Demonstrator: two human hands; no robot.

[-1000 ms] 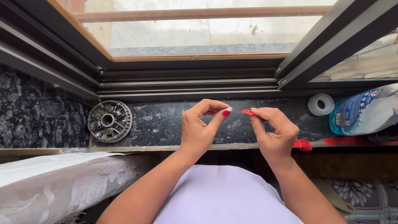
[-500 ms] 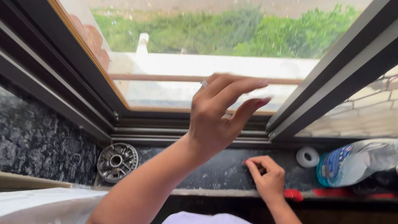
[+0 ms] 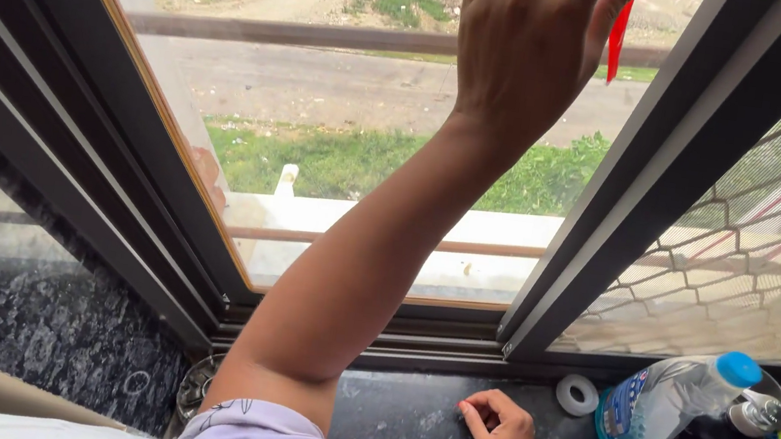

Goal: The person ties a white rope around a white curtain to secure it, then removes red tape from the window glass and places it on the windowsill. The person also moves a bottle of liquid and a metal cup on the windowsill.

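While left hand (image 3: 523,42) reaches up window pane (image 3: 366,97), fingers together, thumb pinning red strip (image 3: 618,34): strip hangs vertical, thumb-side. Right hand (image 3: 501,434) far below, curled closed on dark sill (image 3: 406,415).

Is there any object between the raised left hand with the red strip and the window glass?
Nothing visible: the left hand is at the clear window glass, the thin red strip hanging by its fingers.

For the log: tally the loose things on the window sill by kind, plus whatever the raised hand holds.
Red strip at the left hand, by its thumb: 1
Plastic bottle with blue cap: 1
White tape roll: 1
Round metal part, mostly hidden by the arm: 1
Total: 4
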